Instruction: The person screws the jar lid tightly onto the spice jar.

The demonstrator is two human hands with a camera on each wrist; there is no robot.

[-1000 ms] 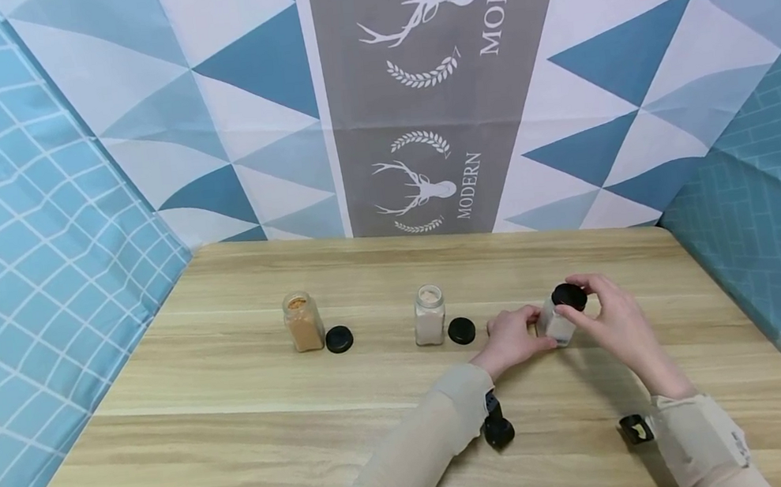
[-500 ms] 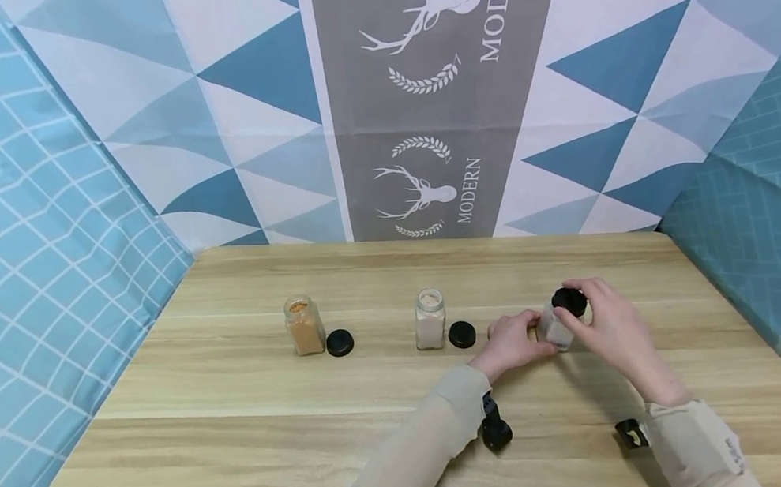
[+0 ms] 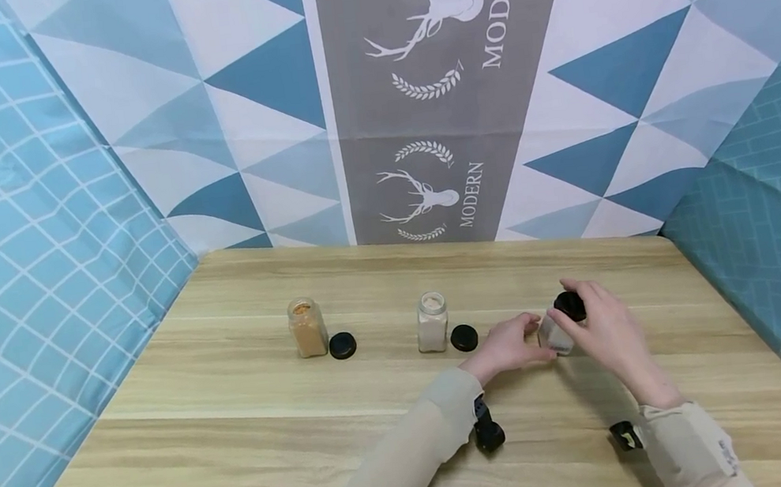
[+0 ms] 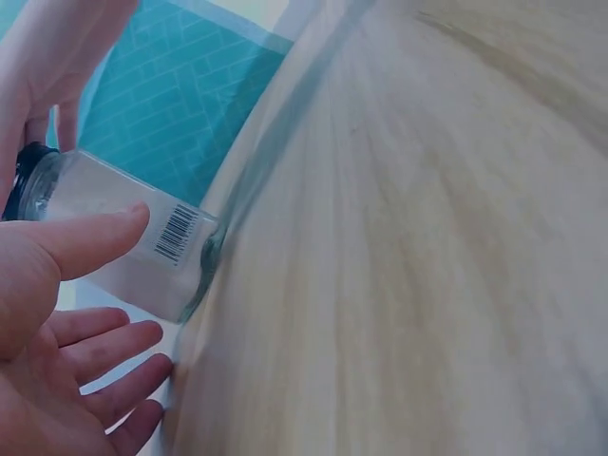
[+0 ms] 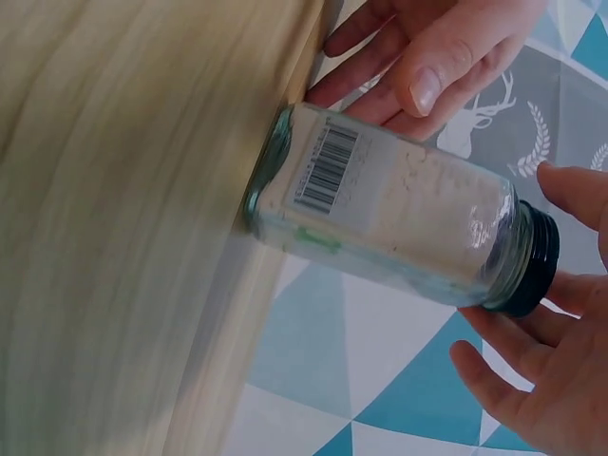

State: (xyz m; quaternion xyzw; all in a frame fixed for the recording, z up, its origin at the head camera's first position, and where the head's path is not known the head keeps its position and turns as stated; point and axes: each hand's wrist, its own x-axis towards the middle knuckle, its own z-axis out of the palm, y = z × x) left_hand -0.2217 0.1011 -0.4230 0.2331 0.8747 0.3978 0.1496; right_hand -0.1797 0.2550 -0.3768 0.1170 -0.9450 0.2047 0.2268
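A square glass spice jar (image 3: pixel 554 336) of pale powder stands on the table at the right, with a black lid (image 3: pixel 570 305) on top. My right hand (image 3: pixel 612 335) comes from above and holds the lid between thumb and fingers. Beside the jar's lower part is my left hand (image 3: pixel 508 344), its thumb and fingers spread around the glass. In the left wrist view its fingers (image 4: pixel 109 353) lie loose. Whether that hand touches the glass I cannot tell. A barcode label (image 5: pixel 327 167) shows on the jar in the right wrist view.
Two uncapped jars stand farther left: one of pale powder (image 3: pixel 432 325), one of orange-brown powder (image 3: pixel 309 330). A black lid (image 3: pixel 464 338) lies beside the pale one, another black lid (image 3: pixel 342 345) beside the orange one. Patterned cloth (image 3: pixel 404 99) backs the wooden table (image 3: pixel 241 450).
Both wrists have shifted slightly left, while the hands stay at the same jar. The head view has tilted up a little. The two uncapped jars and loose lids have not moved.
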